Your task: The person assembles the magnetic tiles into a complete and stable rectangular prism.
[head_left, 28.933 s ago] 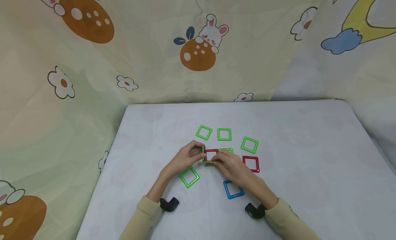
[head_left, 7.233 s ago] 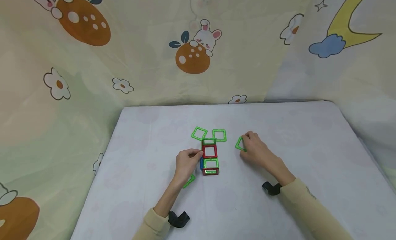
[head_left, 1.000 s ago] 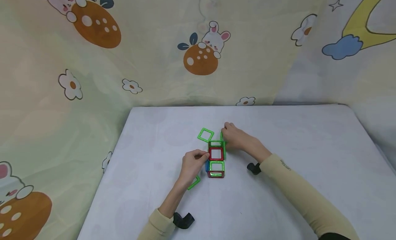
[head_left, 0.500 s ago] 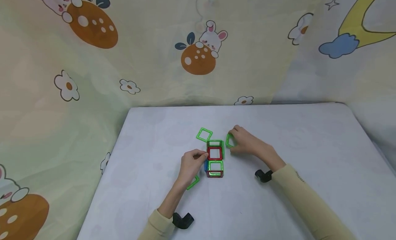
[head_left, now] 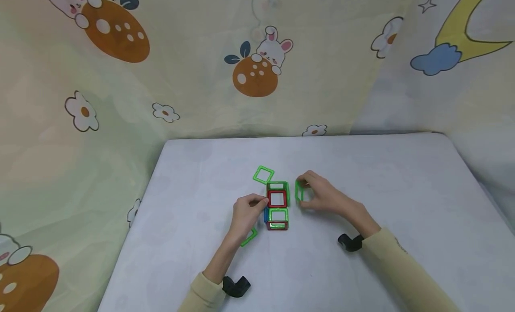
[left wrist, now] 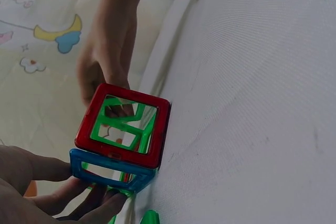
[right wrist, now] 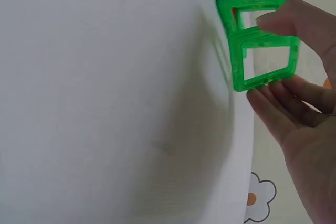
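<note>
A box-like structure of square magnetic tiles (head_left: pixel 277 207) stands mid-table, with red, green and blue frames. My left hand (head_left: pixel 246 213) grips its left side; in the left wrist view the fingers are around the blue tile (left wrist: pixel 139 178), below the red end tile (left wrist: pixel 163 129). Just right of the structure, my right hand (head_left: pixel 323 195) pinches a green magnetic tile (head_left: pixel 297 192) by opposite edges, thumb on one and fingers on the other. The right wrist view shows this tile held upright, overlapping the structure's green side there.
One loose green tile (head_left: pixel 256 172) lies behind the structure, near its back left corner. Another green tile (head_left: pixel 249 240) is partly hidden under the left wrist. The white tabletop (head_left: pixel 382 182) ends at a patterned cloth backdrop (head_left: pixel 201 70).
Over the last second my right hand brought the green tile from behind the structure to its right side. Since the oldest frame, scattered tiles have joined the structure. The left hand stays put.
</note>
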A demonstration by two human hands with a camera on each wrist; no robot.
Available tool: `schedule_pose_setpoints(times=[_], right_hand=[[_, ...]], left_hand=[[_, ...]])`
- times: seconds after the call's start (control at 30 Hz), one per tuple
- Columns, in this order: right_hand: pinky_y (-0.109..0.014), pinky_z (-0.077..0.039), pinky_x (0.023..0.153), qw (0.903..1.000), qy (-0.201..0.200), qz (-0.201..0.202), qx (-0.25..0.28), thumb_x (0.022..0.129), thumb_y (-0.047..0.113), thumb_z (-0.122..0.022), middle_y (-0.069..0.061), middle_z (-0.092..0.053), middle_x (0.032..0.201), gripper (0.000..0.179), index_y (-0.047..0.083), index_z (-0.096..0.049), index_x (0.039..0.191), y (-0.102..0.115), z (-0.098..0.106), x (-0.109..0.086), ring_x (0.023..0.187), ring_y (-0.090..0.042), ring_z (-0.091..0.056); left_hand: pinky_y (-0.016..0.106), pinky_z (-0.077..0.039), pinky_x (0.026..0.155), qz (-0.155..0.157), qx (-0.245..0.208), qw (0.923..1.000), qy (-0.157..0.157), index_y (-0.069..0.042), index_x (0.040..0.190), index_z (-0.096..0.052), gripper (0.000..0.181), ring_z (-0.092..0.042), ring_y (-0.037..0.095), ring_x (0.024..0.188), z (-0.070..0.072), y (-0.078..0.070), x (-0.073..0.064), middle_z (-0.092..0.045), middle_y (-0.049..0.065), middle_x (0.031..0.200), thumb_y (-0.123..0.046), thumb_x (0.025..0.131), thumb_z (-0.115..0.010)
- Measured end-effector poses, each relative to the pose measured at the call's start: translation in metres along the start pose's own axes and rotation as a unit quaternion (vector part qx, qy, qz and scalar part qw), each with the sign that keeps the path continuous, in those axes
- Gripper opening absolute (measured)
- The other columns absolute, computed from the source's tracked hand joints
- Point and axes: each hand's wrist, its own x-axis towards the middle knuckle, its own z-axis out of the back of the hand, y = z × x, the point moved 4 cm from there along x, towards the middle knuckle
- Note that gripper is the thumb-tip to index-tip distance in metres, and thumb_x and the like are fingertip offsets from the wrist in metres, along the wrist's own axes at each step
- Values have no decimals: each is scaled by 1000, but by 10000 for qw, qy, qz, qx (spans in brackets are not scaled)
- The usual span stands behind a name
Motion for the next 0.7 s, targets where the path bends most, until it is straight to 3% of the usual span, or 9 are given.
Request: schedule_pose_setpoints(times=[0.33, 0.7], right_hand=[[-42, -55, 101, 9991, -143, 238, 334, 75, 9, -87, -10, -62, 122, 60, 2, -56, 126, 2, -7, -14, 118, -30, -63], [-39, -56, 100, 9929, -163, 930, 727, 72, 5, -89, -10, -63, 119, 60, -1, -55, 122, 15, -19, -26, 115, -25, -64]], left_hand=[[28, -53, 78, -36, -36, 10000, 67, -9, 103, -79, 20, -67, 16, 94, 0, -1, 0, -76, 5, 103, -26, 98, -71], [29, -54, 79, -81, -18, 10000, 29, -8, 104, -78, 21, -67, 16, 94, 1, -3, -1, -76, 5, 103, -26, 98, -71]])
